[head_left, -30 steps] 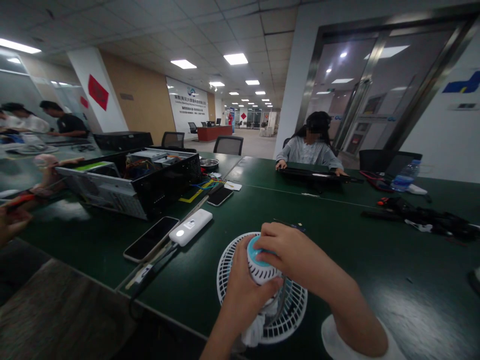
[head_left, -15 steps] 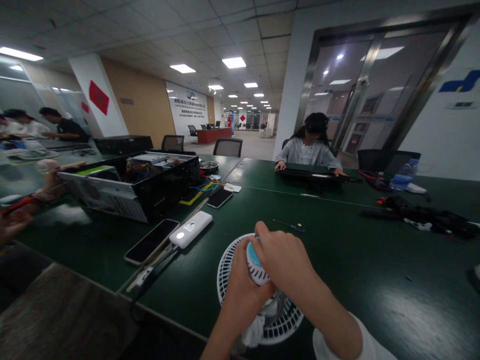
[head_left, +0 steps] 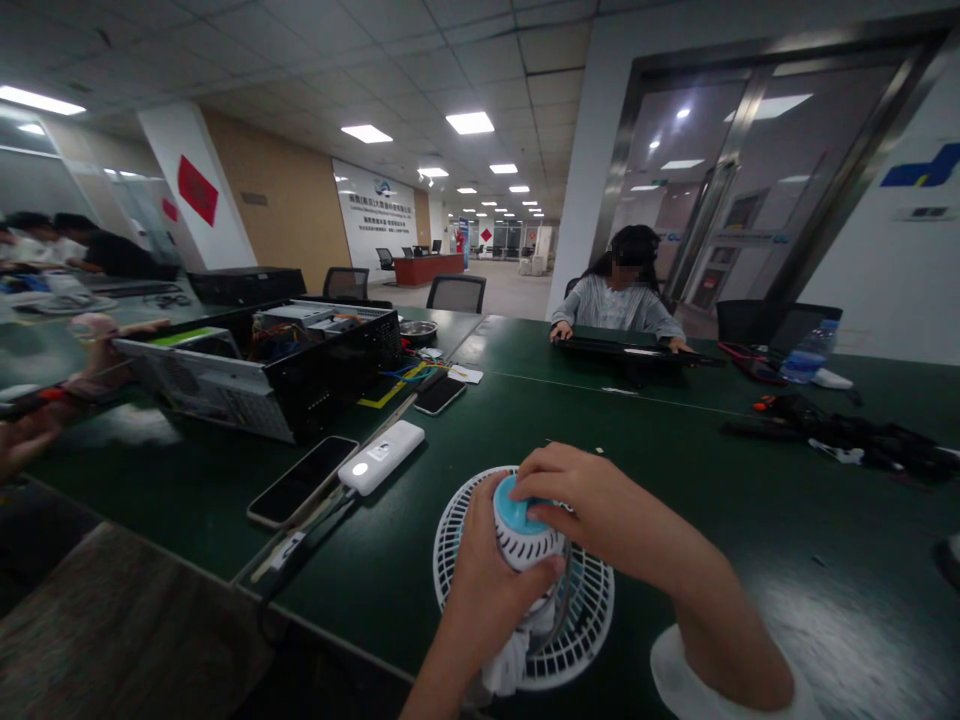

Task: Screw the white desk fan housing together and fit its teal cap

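My left hand [head_left: 491, 590] wraps the side of a white vented cylinder with a blue cap [head_left: 523, 540], likely a small fan's motor housing. My right hand [head_left: 600, 505] lies across the top, its fingers on the blue cap. The cylinder stands over a round white fan grille [head_left: 589, 625] lying on the table. A crumpled white cloth or tissue [head_left: 510, 665] hangs below my left hand. The lower part of the cylinder is hidden by my hand and the cloth.
On the dark green table [head_left: 720, 560] lie a white power bank [head_left: 381, 457], several phones and an open computer case [head_left: 330, 360]. Tools and cables [head_left: 847, 432] lie at the right. A seated person [head_left: 619, 305] works across the table; another person's hands [head_left: 30, 430] show at the far left.
My right hand has shifted from the cylinder's side onto its blue cap, with the wrist swung right. A small screwdriver seen beyond my hands half a second ago is now out of view.
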Demonstrator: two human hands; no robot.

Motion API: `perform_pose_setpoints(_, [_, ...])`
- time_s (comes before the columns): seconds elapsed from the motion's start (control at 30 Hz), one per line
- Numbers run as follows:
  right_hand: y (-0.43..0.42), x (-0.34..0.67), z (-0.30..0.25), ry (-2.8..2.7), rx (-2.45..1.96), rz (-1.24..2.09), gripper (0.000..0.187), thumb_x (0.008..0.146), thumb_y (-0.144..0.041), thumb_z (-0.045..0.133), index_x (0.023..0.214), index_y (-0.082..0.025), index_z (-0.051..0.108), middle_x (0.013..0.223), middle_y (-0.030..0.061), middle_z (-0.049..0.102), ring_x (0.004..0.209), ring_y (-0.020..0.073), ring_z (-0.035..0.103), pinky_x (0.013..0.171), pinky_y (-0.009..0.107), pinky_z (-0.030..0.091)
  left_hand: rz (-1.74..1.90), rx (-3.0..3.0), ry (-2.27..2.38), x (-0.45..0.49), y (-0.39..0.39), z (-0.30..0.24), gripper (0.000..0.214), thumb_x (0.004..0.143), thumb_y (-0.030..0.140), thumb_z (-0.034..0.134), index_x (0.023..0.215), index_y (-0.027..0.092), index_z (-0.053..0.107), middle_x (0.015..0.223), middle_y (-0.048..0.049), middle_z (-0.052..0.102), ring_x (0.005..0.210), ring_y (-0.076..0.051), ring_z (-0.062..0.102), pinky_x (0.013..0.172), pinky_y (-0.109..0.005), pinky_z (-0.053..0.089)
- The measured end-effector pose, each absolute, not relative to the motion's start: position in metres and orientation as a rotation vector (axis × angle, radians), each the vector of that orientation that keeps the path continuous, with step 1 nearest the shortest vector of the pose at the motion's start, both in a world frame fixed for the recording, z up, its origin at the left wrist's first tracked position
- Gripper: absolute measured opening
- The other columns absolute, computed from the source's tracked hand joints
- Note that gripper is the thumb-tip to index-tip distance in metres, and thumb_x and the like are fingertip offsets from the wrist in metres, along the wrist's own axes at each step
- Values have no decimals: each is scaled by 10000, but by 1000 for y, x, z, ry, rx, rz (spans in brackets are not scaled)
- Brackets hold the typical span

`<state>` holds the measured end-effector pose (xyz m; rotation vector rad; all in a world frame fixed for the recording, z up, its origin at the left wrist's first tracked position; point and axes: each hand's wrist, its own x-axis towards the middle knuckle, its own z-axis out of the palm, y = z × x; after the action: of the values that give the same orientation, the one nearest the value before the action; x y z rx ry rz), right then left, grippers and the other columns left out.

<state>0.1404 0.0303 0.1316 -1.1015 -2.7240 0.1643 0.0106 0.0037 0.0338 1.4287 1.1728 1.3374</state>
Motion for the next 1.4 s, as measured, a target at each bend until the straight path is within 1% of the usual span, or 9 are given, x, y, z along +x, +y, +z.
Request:
perform_pose_setpoints(0.2, [28,128,129,-2720,-1233,-86,89,795,-146,623,870,-171,664,871,38,655,807,178,599,704,289,448,1335,1451,1168,10,4,34,640,601,111,668,1177,240,420,1168,-41,527,1092,-260,506,953,-418,370])
perform_pose_setpoints(0.33, [25,115,121,-2601,-1393,-268,73,829,-145,559,807,-161,628,815,50,655,770,189,625,668,288,451,1348,1433,1165,11,4,35,660,607,146,699,1195,237,413,1160,-51,548,1083,-267,522,935,-418,388])
perform_pose_setpoints(0.53, [19,94,114,-2422,-1781,-338,149,857,-116,437,936,-156,556,674,54,661,607,217,656,476,262,389,1387,1438,1155,12,4,35,699,564,104,701,1191,234,420,1186,-47,544,1113,-262,508,972,-410,362])
perform_pose_setpoints(0.63, [20,99,119,-2382,-1821,-184,178,900,-168,386,959,-163,553,704,61,668,636,224,657,509,279,404,1396,1437,1139,12,3,35,686,584,135,697,1201,229,412,1175,-53,546,1094,-266,519,962,-424,372])
perform_pose_setpoints(0.8, [23,131,130,-2559,-1296,169,220,862,-113,437,959,-188,619,916,51,635,830,163,595,708,278,439,1358,1437,1149,11,3,33,630,619,167,681,1187,235,419,1172,-50,532,1092,-265,505,956,-430,367])
perform_pose_setpoints(1.0, [29,145,131,-2690,-1073,251,277,816,-55,506,1012,-191,645,1123,58,595,1016,181,522,873,321,420,1329,1436,1175,10,3,34,637,623,178,658,1202,238,397,1194,-54,505,1103,-262,485,957,-421,353])
perform_pose_setpoints(1.23, [32,129,127,-2670,-1273,74,87,821,-203,593,873,-153,641,914,57,641,875,192,583,769,313,455,1320,1465,1182,10,3,34,644,615,132,655,1200,232,407,1196,-56,510,1127,-267,480,986,-430,339])
perform_pose_setpoints(1.33, [28,115,125,-2630,-1476,-89,147,867,-216,503,919,-155,627,835,74,664,794,217,624,689,328,468,1323,1459,1173,10,4,32,676,619,133,678,1222,229,387,1216,-68,506,1145,-276,476,996,-442,337])
perform_pose_setpoints(1.4, [25,111,125,-2593,-1600,-171,220,887,-231,455,1031,-160,605,800,87,681,742,234,648,629,326,469,1325,1455,1149,9,4,32,679,627,139,690,1226,230,384,1221,-73,510,1149,-279,478,999,-447,340])
